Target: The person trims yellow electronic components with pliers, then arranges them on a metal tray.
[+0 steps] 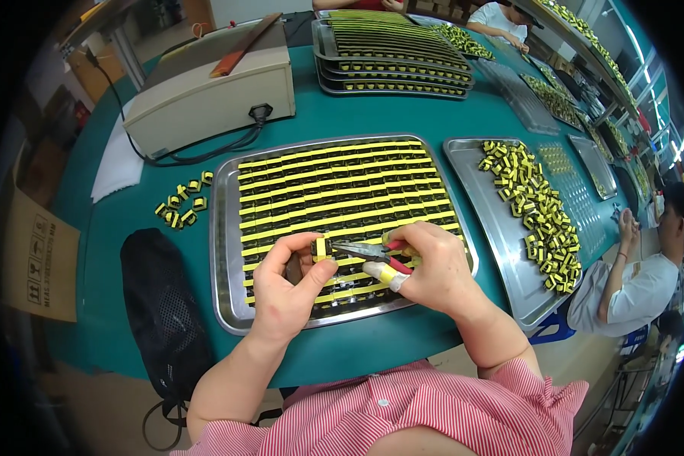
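Over the near part of a metal tray point(224, 298), my left hand point(287, 292) pinches a small black component wrapped in yellow tape, a transformer point(321, 248), between thumb and fingers. My right hand point(437, 266) is closed round red-handled pliers point(363, 249). The pliers' jaws point left and reach the transformer's right side; whether they grip a pin there I cannot tell. White and yellow wrapping covers a digit of my right hand. Beneath both hands, rows of similar yellow-and-black transformers point(342, 178) fill the tray.
A second tray point(479, 220) at right bears a heap of loose transformers. Several more lie at left, beside a black pouch point(159, 304). Behind stand a beige box-shaped device point(213, 95) with a plugged cable and stacked trays point(395, 90). Co-workers point(631, 281) sit at right and far side.
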